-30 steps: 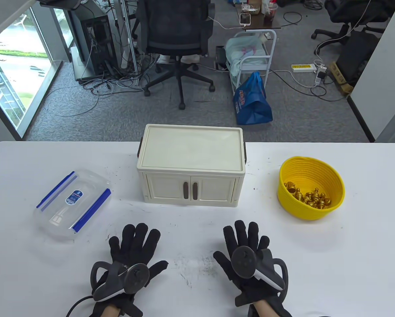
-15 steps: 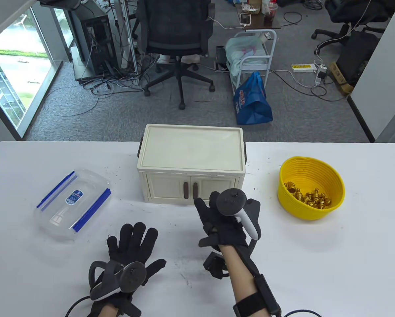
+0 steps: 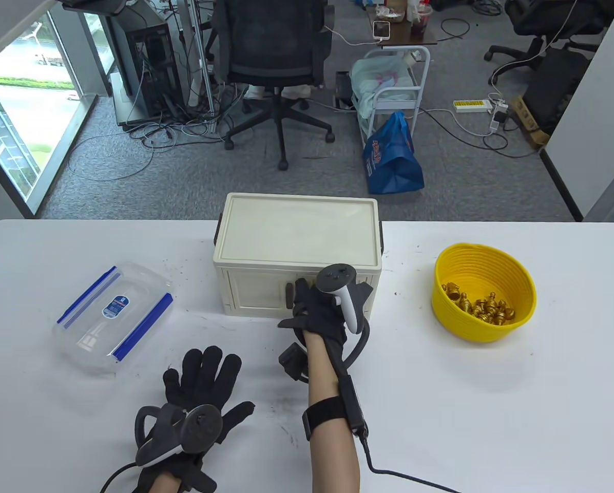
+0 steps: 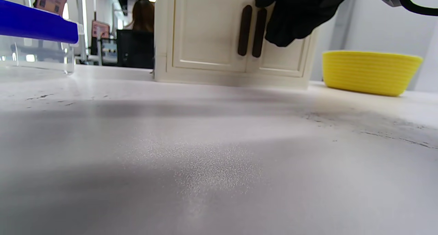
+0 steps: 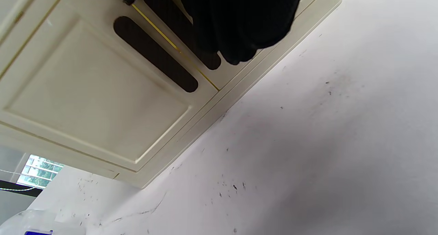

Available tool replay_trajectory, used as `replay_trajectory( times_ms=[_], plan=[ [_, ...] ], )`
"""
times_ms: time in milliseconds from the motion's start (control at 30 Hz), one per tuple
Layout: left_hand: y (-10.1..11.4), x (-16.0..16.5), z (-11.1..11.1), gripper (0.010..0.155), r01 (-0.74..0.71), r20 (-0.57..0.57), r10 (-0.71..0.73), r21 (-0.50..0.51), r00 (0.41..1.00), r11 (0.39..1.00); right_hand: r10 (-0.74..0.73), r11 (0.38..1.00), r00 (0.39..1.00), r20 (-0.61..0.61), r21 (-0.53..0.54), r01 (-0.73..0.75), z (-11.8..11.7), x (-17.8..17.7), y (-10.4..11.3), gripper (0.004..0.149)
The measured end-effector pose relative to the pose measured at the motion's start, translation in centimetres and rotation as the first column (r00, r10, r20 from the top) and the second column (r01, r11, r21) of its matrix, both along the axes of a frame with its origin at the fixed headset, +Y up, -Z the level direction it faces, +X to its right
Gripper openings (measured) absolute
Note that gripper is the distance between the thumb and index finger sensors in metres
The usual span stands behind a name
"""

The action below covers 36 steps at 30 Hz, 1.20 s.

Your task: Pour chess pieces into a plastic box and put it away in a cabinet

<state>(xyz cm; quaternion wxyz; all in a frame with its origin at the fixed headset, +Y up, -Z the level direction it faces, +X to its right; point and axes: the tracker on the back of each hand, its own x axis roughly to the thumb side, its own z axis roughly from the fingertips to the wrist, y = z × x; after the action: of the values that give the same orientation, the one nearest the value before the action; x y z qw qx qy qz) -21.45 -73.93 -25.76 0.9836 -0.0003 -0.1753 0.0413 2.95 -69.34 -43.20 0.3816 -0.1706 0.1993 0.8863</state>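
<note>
**Right hand at the cabinet door handle**

The right hand (image 3: 323, 310) curls at the cabinet's (image 3: 295, 236) right door handle (image 5: 205, 53) — whether it actually grips, I cannot tell. Far to its left lies the box (image 3: 113, 317), lidded, probably light and slippery; nearer, the left hand (image 3: 204, 382) rests flat, fingers spread. Well right sits the bowl (image 3: 484, 292) of chess pieces (image 3: 479, 306) — best held by its rim.

Bright even daylight, soft shadows, sharp overhead, blurry foreground in wrist views
</note>
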Motion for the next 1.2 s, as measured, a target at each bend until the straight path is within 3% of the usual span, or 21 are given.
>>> replay_trajectory(
  times_ms=[200, 467, 633, 1067, 1200],
  plan=[
    [0.0, -0.1, 0.0, 0.084, 0.002, -0.005, -0.002, -0.008, 1.0, 1.0, -0.079, 0.997, 0.997, 0.013, -0.015, 0.079, 0.1, 0.1, -0.3, 0.061],
    [0.0, -0.2, -0.1, 0.084, 0.001, -0.012, -0.001, -0.013, 1.0, 1.0, 0.065, 0.998, 0.998, -0.003, 0.027, -0.065, 0.3, -0.6, 0.5, 0.056],
    [0.0, -0.5, -0.2, 0.084, -0.004, -0.023, 0.003, -0.022, 1.0, 1.0, 0.037, 0.999, 0.999, -0.007, 0.038, -0.037, 0.9, -0.2, 0.6, 0.055],
    [0.2, -1.2, -0.3, 0.083, 0.002, -0.044, -0.002, -0.011, 0.999, 1.0, -0.02, 0.999, 0.989, -0.145, 0.029, 0.025, 5.9, 4.5, 0.6, 0.054],
    [0.2, -1.2, -0.3, 0.084, 0.013, -0.05, -0.014, -0.009, 0.999, 1.0, 0.03, 0.993, 0.99, -0.135, 0.114, -0.015, 7.3, 6.1, 0.8, 0.05]
  ],
)
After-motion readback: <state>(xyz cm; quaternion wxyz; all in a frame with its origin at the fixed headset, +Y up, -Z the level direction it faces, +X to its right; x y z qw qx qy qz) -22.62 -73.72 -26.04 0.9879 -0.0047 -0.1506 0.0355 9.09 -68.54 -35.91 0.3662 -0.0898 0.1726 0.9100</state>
